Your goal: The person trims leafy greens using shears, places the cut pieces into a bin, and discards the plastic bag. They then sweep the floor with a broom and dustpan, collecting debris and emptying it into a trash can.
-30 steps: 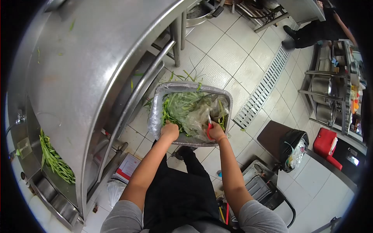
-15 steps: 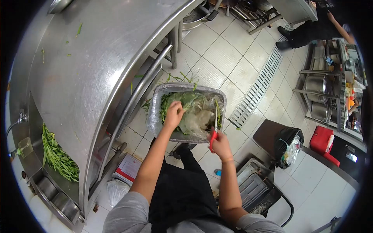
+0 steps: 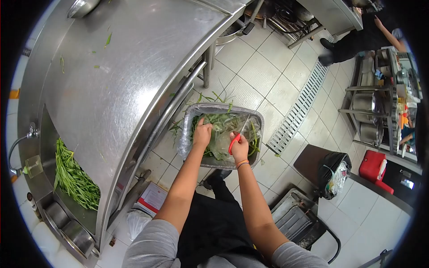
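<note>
Over the lined bin (image 3: 223, 107), a right hand (image 3: 241, 147) grips rigid scissors (image 3: 233, 143) by their handles; the half-curled left hand (image 3: 203, 133), its hold unclear, touches seemingly limp greens (image 3: 218, 119), best gathered in bunches.

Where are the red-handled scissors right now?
In the head view, the red-handled scissors are in the right hand, over the right part of the plastic-lined bin, near the clear plastic.

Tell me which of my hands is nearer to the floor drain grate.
Right: your right hand, gripping red-handled scissors, is over the half of the bin nearer the drain grate; your left hand is over the farther half.
</note>
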Tool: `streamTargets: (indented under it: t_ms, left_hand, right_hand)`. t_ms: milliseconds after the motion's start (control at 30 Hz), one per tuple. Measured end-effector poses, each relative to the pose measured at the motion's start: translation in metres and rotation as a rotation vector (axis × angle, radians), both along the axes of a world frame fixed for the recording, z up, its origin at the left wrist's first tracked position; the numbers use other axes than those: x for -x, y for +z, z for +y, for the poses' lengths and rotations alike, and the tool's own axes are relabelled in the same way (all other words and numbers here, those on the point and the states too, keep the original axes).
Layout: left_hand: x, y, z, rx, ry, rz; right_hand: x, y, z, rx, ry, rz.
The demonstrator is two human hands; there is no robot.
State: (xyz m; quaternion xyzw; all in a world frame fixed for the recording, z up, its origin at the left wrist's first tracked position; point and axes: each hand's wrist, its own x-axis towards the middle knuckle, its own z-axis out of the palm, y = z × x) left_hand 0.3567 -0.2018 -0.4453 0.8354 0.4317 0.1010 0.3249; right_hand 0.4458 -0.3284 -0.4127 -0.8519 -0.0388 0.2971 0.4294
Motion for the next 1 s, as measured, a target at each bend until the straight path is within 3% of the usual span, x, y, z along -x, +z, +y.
streamTargets:
  t_ms: [67,133,167,200,233,333,433,500,533,633,667,767,833,900,1000]
  left_hand:
    - [-0.004,0.011,-0.005,0.148,-0.019,-0.205]
    - [-0.004,0.032,-0.027,0.322,-0.019,-0.368]
    - [-0.004,0.055,-0.043,0.322,-0.075,-0.441]
    - [-0.003,0.07,-0.063,0.24,-0.113,-0.503]
    - [-0.003,0.093,-0.075,0.318,-0.073,-0.461]
    - [0.014,0.096,-0.076,0.367,-0.106,-0.443]
    - [0.032,0.117,-0.062,0.081,-0.139,-0.465]
    - [0.039,0.124,-0.052,0.109,-0.064,-0.42]
    - [0.044,0.112,-0.049,0.168,-0.057,-0.373]
    - [0.043,0.091,-0.046,0.123,-0.097,-0.229]
    - [0.041,0.089,-0.045,0.146,-0.128,-0.234]
    - [0.024,0.065,-0.048,0.029,-0.113,-0.355]
    - [0.015,0.068,-0.05,0.047,-0.025,-0.476]
    - [0.014,0.066,-0.043,0.386,-0.157,-0.486]
    - [0.006,0.109,-0.043,0.347,-0.117,-0.487]
  right_hand:
    - [0.003,0.024,0.005,-0.144,-0.147,0.299]
    - [0.005,0.001,0.004,-0.237,-0.246,0.332]
    - [0.008,-0.009,0.004,-0.334,-0.349,0.364]
    - [0.002,0.023,0.013,-0.403,-0.425,0.563]
    - [-0.004,0.015,0.004,-0.53,-0.401,0.65]
    - [-0.008,0.016,-0.007,-0.436,-0.189,0.648]
    - [-0.006,0.063,-0.002,-0.356,-0.2,0.421]
    - [-0.007,0.102,0.0,-0.46,-0.029,0.261]
    - [-0.008,0.119,-0.001,-0.467,-0.011,0.283]
    - [-0.011,0.104,-0.012,-0.511,-0.014,0.361]
    - [-0.011,0.092,-0.015,-0.466,0.009,0.369]
    - [-0.009,0.131,-0.011,-0.483,0.182,0.36]
    - [-0.004,0.148,-0.015,-0.552,0.217,0.358]
    - [-0.009,0.154,-0.025,-0.575,0.25,0.395]
    - [-0.015,0.123,-0.049,-0.486,0.11,0.257]
